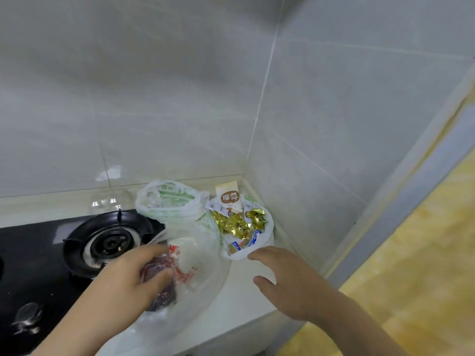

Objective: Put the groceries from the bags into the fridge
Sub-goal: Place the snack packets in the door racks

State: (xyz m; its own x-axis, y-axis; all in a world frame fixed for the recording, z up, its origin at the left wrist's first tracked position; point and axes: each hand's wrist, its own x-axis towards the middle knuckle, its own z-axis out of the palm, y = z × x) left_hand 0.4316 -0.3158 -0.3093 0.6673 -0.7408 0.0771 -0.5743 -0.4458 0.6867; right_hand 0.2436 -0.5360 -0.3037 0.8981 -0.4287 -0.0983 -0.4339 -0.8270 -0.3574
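On the pale countertop [239, 299] lie three plastic bags. My left hand [136, 276] grips a dark red pack of meat [162, 281] inside a clear bag with red print [195, 268]. My right hand [288, 276] hovers open, its fingertips near the rim of a white bag [244, 250] that holds gold-wrapped snacks [235, 224], a blue-and-white packet [246, 242] and a beige carton [230, 199]. A white bag with green print [169, 199] stands behind, against the tiled wall.
A black gas stove [33, 265] with a round burner [108, 242] fills the counter's left side. A clear glass lid or bowl [110, 201] sits behind it. Tiled walls close the corner at back and right. A yellow floor [411, 278] shows past the counter's edge.
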